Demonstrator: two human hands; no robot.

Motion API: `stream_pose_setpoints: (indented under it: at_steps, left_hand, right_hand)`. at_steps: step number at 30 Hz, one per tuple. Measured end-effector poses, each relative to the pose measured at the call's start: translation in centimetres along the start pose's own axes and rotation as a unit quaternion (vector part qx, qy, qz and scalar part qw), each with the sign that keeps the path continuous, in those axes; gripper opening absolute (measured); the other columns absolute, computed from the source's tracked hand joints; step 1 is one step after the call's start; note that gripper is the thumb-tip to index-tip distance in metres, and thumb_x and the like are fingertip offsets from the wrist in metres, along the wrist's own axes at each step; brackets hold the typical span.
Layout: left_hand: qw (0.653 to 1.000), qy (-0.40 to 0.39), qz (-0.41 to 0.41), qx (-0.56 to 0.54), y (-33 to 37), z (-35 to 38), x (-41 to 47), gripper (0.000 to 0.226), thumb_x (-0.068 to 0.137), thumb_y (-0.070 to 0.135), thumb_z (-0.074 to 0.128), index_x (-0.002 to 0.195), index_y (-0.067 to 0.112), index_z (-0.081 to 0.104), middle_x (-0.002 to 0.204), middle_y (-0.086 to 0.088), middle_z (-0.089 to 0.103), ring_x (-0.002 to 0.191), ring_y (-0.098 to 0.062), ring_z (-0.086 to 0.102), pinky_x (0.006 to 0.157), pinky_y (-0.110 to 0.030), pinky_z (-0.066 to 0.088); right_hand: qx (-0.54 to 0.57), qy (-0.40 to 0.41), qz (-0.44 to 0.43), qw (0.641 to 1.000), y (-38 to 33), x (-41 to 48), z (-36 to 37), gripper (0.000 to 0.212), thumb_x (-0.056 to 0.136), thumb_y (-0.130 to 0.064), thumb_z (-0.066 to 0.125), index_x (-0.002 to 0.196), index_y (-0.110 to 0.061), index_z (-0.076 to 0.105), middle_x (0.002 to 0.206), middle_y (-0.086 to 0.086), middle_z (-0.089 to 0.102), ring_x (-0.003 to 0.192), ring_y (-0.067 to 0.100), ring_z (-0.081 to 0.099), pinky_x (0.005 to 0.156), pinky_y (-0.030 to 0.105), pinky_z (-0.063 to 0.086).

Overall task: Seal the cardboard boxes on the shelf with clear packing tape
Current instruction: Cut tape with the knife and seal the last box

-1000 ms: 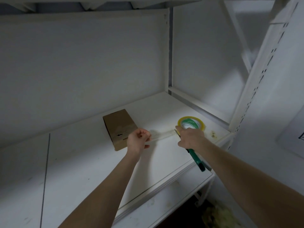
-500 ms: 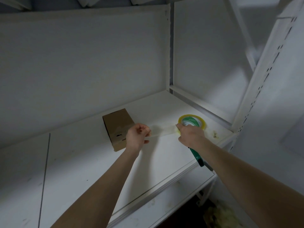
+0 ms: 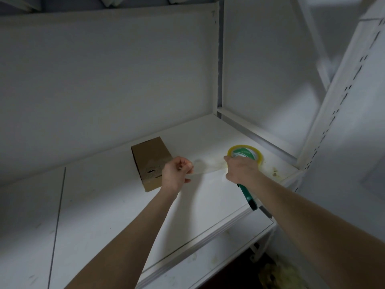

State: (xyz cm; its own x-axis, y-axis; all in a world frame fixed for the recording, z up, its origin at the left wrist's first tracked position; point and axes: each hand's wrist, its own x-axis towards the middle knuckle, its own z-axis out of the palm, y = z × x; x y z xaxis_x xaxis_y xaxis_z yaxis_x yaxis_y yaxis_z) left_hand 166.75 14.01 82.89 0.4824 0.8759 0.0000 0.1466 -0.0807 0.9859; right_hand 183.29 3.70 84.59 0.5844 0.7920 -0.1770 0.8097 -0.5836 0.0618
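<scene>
Both arms reach up and in over the white shelf (image 3: 100,205). The left hand (image 3: 176,174) is closed, fingertips and thumb pinching the free end of a strip of clear tape (image 3: 208,166). The strip runs taut and nearly level across to the right hand (image 3: 241,170). That hand is wrapped round a tape dispenser (image 3: 248,195), knuckles toward me. The dispenser's green handle sticks out below the wrist and points back over the shelf's front edge. Just past the knuckles sits the tape roll (image 3: 245,154), yellowish at the rim with a green and white core, close above the right-hand end of the shelf.

The cardboard box (image 3: 151,159) (a small brown one) lies flat on the shelf, set at a slant with its far end toward the white back panel (image 3: 104,80). It is just left of the left hand, which covers the box's near right corner from where I stand; whether the hand touches the card I cannot tell in this dim light. A dark ragged mark shows on the box's near face. The strip of tape is held to the right of the box, above the bare shelf.

A few yellowish stains (image 3: 275,172) spot the shelf near its right-hand corner, beside the slotted white upright (image 3: 333,122). Below the front edge a lower shelf board (image 3: 218,259) shows, also white and marked with faint smudges.
</scene>
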Motion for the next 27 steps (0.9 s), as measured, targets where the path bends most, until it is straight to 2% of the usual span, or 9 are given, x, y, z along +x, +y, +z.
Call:
stream_pose_setpoints:
  at_steps: [3, 8, 15, 19, 23, 27]
  left_hand:
    - [1.000, 0.009, -0.011, -0.012, -0.1, 0.0, 0.1, 0.018, 0.093, 0.004, 0.056, 0.077, 0.013, 0.060, 0.078, -0.004, 0.065, 0.071, -0.010, 0.062, 0.050, -0.020, 0.050]
    - [0.999, 0.038, -0.012, -0.025, -0.1, -0.4, 0.1, 0.017, 0.093, 0.003, 0.055, 0.079, 0.012, 0.059, 0.078, -0.005, 0.065, 0.070, -0.012, 0.061, 0.050, -0.021, 0.049]
    - [0.998, 0.065, -0.016, -0.011, -0.3, -0.4, 0.2, 0.016, 0.092, 0.005, 0.056, 0.078, 0.013, 0.059, 0.076, -0.004, 0.064, 0.069, -0.012, 0.062, 0.052, -0.024, 0.051]
    - [0.996, 0.081, -0.024, -0.011, -0.5, 0.0, 0.4, 0.017, 0.092, 0.004, 0.056, 0.078, 0.012, 0.059, 0.074, -0.002, 0.063, 0.068, -0.013, 0.062, 0.054, -0.026, 0.051]
    - [0.995, 0.100, -0.026, -0.015, -0.3, 0.6, 0.7, 0.017, 0.093, 0.004, 0.056, 0.078, 0.013, 0.058, 0.076, -0.003, 0.064, 0.067, -0.013, 0.062, 0.052, -0.026, 0.050]
    - [0.993, 0.111, -0.029, 0.002, -0.2, 1.1, 1.0, 0.020, 0.092, 0.004, 0.055, 0.077, 0.015, 0.057, 0.078, -0.003, 0.064, 0.067, -0.011, 0.062, 0.050, -0.023, 0.047]
  right_hand:
    - [0.000, 0.023, -0.004, 1.000, 0.3, -0.2, 0.4, 0.046, 0.097, -0.022, 0.047, 0.141, -0.020, 0.037, 0.123, 0.006, 0.061, 0.108, 0.027, 0.060, 0.069, 0.030, 0.043]
    - [0.014, 0.040, -0.007, 0.999, 0.5, -0.2, 0.8, 0.046, 0.096, -0.019, 0.046, 0.142, -0.019, 0.036, 0.123, 0.007, 0.061, 0.108, 0.027, 0.060, 0.069, 0.030, 0.043]
    - [0.082, 0.049, -0.006, 0.995, 0.2, -0.1, 0.9, 0.028, 0.095, -0.018, 0.046, 0.120, -0.008, 0.053, 0.112, 0.010, 0.063, 0.098, 0.028, 0.061, 0.065, 0.030, 0.041]
    - [0.109, 0.053, 0.000, 0.993, 0.6, -0.1, 0.8, 0.025, 0.094, -0.018, 0.047, 0.114, -0.007, 0.057, 0.105, 0.011, 0.064, 0.081, 0.024, 0.052, 0.063, 0.029, 0.040]
    - [0.128, 0.062, 0.001, 0.990, 1.4, -0.2, 0.8, 0.021, 0.094, -0.020, 0.049, 0.109, -0.007, 0.059, 0.087, 0.005, 0.056, 0.076, 0.021, 0.052, 0.055, 0.027, 0.038]
    - [0.139, 0.060, -0.001, 0.989, 1.9, -0.4, 0.7, 0.021, 0.094, -0.022, 0.051, 0.106, -0.008, 0.060, 0.083, 0.003, 0.054, 0.075, 0.020, 0.052, 0.047, 0.026, 0.033]
